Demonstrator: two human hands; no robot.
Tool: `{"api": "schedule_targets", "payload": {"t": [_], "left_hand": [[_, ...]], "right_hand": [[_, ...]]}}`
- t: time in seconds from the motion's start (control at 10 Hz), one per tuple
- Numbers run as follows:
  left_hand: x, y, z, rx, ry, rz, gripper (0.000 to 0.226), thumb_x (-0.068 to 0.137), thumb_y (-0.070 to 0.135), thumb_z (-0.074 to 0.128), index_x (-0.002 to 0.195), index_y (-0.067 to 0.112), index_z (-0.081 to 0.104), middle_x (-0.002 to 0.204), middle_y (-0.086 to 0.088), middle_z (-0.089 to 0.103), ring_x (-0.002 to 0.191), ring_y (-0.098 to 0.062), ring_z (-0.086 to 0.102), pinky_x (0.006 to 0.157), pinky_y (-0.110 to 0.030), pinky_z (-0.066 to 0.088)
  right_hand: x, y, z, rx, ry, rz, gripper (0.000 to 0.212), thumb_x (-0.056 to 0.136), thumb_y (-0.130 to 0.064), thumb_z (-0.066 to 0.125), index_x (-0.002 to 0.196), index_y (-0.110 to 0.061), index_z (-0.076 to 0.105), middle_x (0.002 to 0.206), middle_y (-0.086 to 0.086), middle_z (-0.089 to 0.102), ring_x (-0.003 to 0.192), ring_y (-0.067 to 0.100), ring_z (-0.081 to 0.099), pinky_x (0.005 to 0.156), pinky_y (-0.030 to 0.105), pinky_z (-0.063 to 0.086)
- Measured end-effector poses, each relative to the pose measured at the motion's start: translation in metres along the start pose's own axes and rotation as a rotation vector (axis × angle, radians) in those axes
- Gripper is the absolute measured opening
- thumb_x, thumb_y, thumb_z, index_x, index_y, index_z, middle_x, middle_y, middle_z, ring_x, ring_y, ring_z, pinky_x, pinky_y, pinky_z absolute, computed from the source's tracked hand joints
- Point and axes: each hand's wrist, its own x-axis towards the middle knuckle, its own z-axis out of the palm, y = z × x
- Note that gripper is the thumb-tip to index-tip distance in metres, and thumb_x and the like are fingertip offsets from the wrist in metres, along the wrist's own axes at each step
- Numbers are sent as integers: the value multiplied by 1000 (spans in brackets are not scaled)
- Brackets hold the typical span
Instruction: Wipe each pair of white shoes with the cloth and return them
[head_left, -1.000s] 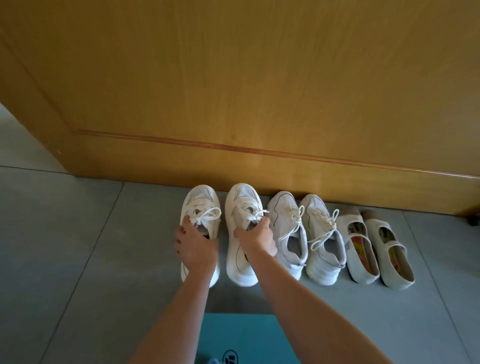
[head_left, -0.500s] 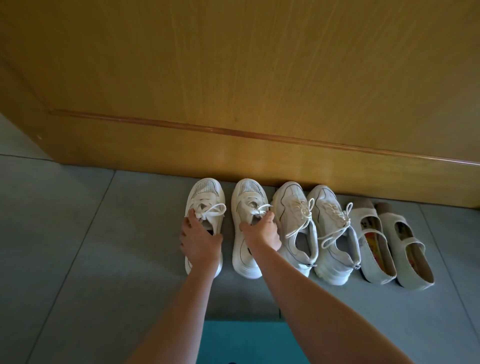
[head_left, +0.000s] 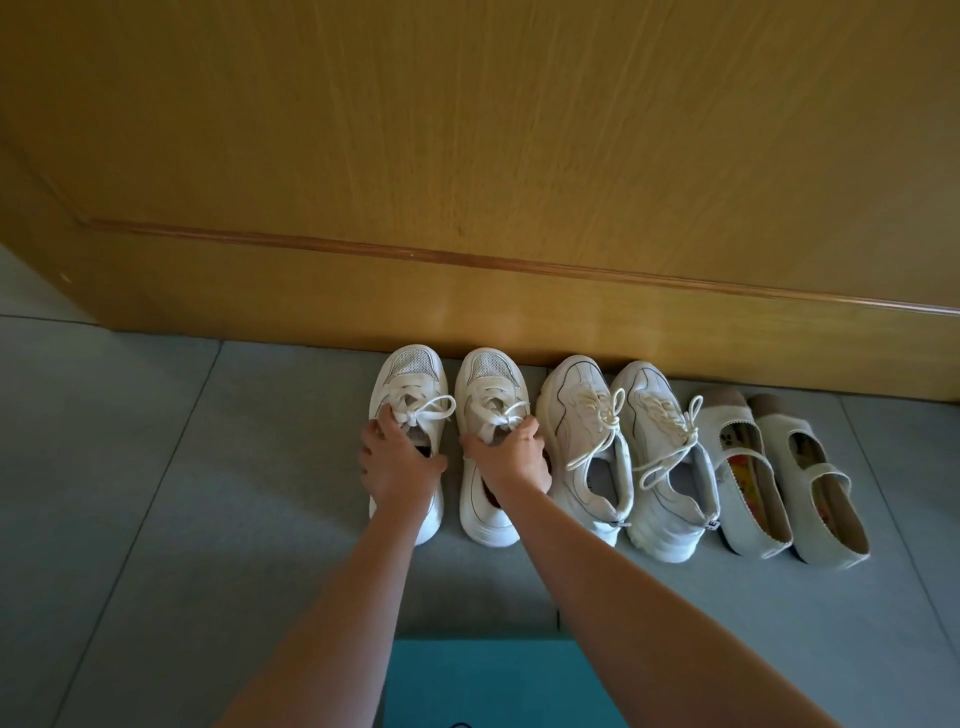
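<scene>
The leftmost pair of white mesh-toed lace-up sneakers (head_left: 410, 374) is parked on the grey floor (head_left: 156, 493), toes by the yellow wooden panel (head_left: 467, 156). One shoe's opening is gripped by the left hand (head_left: 400, 467), the other's by the right hand (head_left: 511, 460).

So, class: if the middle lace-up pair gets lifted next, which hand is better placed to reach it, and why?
Right hand, probably. It grips the second shoe, directly beside the middle pair; the left hand grips the leftmost shoe, farther off, and would have to cross over.
</scene>
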Motion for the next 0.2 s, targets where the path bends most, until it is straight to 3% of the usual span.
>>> {"api": "schedule_targets", "payload": {"t": [0.1,0.2], "left_hand": [[9,0,-12,-43,-160,-37,105,71,35,79,148,14,10,150,-16,20,136,-37,25,108,-49,30],[9,7,-28,-46,-253,-70,101,71,45,75,147,15,17,148,-15,28,136,-33,27,109,-46,31]], "right_hand": [[-8,-6,-12,21,2,-85,79,81,-55,56,139,-10,25,136,12,38,120,30,46,93,40,43],[-20,-11,-42,248,127,-304,42,85,-44,47,113,-13,53,105,4,55,92,16,55,77,34,48]]}}
